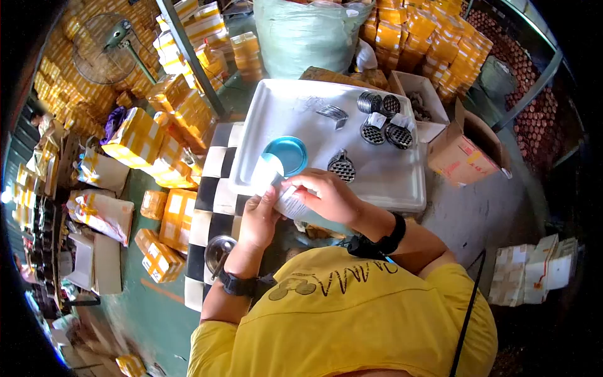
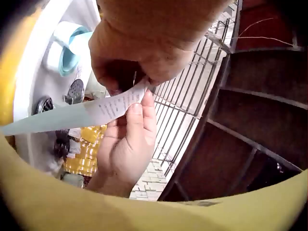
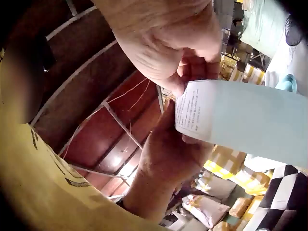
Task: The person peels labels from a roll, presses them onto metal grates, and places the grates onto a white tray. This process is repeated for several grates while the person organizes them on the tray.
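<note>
Label strip (image 3: pixel 245 119) is pinched by left hand (image 1: pixel 259 221) and right hand (image 1: pixel 329 196) near the white tray (image 1: pixel 383 182); it could be torn by uneven pulling.

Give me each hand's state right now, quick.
Left hand: holding the printed label strip near its printed end.
Right hand: pinching the same strip.

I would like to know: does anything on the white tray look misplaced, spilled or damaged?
Nothing looks clearly spilled or damaged. Mildly odd: one round perforated piece lies apart, just beyond the right hand, while similar pieces sit clustered toward the far right of the white tray.
</note>
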`<action>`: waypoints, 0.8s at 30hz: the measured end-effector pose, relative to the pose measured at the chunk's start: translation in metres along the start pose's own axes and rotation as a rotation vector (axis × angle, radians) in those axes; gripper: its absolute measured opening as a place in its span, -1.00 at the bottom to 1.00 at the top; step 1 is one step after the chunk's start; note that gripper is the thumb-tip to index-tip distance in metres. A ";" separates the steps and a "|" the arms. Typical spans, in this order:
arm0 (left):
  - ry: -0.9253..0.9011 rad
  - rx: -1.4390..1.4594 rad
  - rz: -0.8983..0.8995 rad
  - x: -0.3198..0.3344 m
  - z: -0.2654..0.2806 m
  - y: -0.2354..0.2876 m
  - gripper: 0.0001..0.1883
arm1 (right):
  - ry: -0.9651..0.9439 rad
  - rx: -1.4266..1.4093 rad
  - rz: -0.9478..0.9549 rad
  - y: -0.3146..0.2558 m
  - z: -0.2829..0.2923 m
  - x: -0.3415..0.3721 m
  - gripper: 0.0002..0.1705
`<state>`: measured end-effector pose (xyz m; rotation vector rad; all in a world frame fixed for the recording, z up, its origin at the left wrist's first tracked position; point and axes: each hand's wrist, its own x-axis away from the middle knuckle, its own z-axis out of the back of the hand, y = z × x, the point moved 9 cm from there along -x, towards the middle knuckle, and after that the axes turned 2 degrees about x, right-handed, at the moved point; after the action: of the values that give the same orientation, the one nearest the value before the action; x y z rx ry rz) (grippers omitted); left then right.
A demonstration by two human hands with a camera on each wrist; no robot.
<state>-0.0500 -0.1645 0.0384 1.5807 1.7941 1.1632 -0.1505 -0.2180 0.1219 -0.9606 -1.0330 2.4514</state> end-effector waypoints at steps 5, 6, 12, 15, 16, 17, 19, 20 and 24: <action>-0.001 -0.179 0.037 -0.006 0.030 0.010 -0.66 | 0.111 0.141 -0.075 -0.001 -0.016 -0.007 -0.74; -0.007 -0.315 0.049 -0.013 0.047 0.002 -0.64 | 0.089 0.117 -0.126 0.003 -0.020 -0.007 -0.75; -0.077 -0.410 0.018 -0.017 0.039 0.006 -0.63 | 0.128 0.182 -0.177 0.013 -0.032 0.000 -0.85; -0.052 -0.346 0.138 -0.023 0.047 -0.005 -0.66 | 0.169 0.168 -0.200 0.018 -0.030 0.006 -0.86; -0.052 -0.317 0.155 -0.029 0.045 -0.011 -0.67 | 0.184 0.193 -0.205 0.017 -0.026 0.007 -0.85; -0.046 -0.286 0.181 -0.034 0.050 -0.020 -0.69 | 0.194 0.210 -0.216 0.017 -0.023 0.009 -0.84; -0.122 -0.217 0.195 -0.041 0.039 -0.021 -0.69 | 0.189 0.216 -0.274 0.024 -0.019 0.008 -0.82; -0.107 -0.238 0.146 -0.042 0.035 -0.017 -0.68 | 0.181 0.215 -0.311 0.028 -0.018 0.008 -0.80; -0.042 -0.435 0.160 -0.048 0.033 -0.012 -0.63 | 0.215 0.301 -0.225 0.023 -0.006 0.000 -0.83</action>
<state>-0.0191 -0.2007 0.0026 1.4884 1.2903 1.4635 -0.1469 -0.2302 0.1023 -0.9268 -0.6389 2.1819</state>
